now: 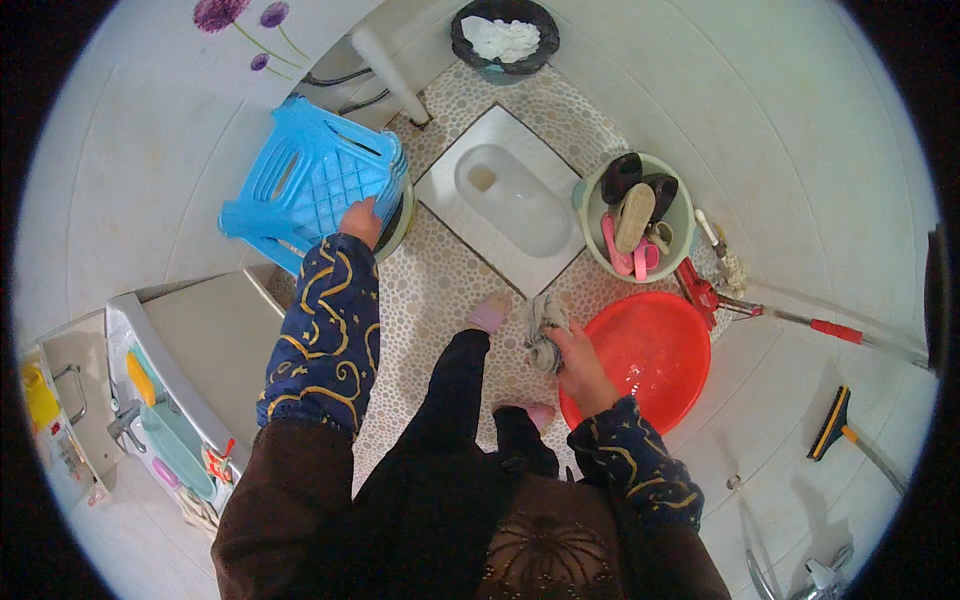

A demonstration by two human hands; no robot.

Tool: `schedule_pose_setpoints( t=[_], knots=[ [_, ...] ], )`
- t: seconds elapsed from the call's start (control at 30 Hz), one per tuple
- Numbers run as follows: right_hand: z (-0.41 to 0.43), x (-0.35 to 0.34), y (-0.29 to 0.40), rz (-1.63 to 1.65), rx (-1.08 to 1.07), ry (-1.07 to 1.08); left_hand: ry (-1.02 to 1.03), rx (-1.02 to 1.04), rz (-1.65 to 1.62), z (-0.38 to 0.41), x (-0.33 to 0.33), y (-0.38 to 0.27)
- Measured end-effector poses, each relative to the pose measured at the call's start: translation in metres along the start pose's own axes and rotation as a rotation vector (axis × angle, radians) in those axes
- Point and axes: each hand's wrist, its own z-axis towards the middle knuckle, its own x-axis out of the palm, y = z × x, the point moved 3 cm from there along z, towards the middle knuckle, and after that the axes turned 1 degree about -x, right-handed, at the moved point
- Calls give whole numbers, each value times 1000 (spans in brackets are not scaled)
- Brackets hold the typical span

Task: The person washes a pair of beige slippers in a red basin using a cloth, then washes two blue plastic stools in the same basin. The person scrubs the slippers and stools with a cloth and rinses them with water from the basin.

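My left hand (361, 223) grips the near right edge of a blue plastic stool (322, 180), which is tilted and seems to be several stools stacked. Beneath its right side shows part of a pale round bucket (405, 225). In my right hand (581, 360) is a crumpled grey cloth (545, 330), held above the pebble-patterned floor. Right beside that hand stands a red plastic basin (652, 352) with some water glinting in it. Both forearms wear dark blue sleeve covers with yellow swirls.
A squat toilet (517, 199) is set in the floor ahead. Right of it, a pale green bucket (686, 225) holds shoes; a red-headed mop (701, 292) leans nearby. A lined bin (504, 71) stands at the far wall, a washbasin (176, 375) at left, a squeegee (831, 424) at right.
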Motion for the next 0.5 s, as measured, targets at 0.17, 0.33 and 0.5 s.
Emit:
schedule_pose_setpoints(
  t=[0.17, 0.33, 0.5],
  knots=[
    [5, 20, 3, 13, 33, -10, 30, 100, -115, -3, -10, 2],
    [2, 31, 8, -47, 51, 16, -71, 86, -202, -20, -17, 16],
    [7, 16, 1, -24, 52, -68, -58, -50, -169, -36, -37, -1]
  ],
)
